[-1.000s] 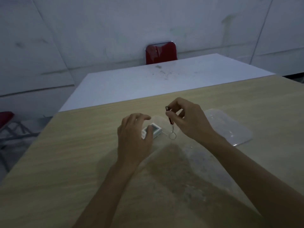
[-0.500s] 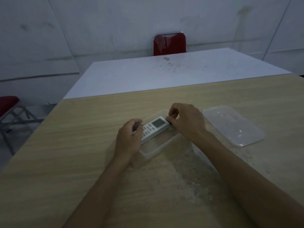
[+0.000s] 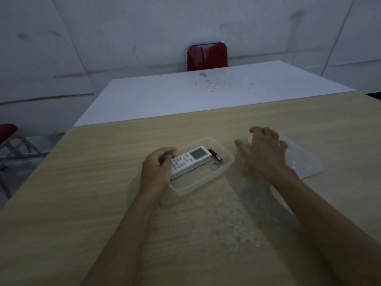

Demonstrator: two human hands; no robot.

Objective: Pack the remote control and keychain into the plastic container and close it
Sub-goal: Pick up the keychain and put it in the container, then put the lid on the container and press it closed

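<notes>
Keychain (image 3: 215, 155) now lies beside remote (image 3: 189, 159) in container (image 3: 226, 165), your right hand (image 3: 265, 153) open over lid (image 3: 305, 162), left hand (image 3: 156, 168) curled at the container end, grip unclear — remote's tilt may block the lid seating.

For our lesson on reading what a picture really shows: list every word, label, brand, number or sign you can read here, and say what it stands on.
None can be read.
Remote control: its buttons and small screen bear markings, too small and dim to read.
Keychain: no lettering can be made out.
Plastic container, lid, red chair: no text visible.
</notes>
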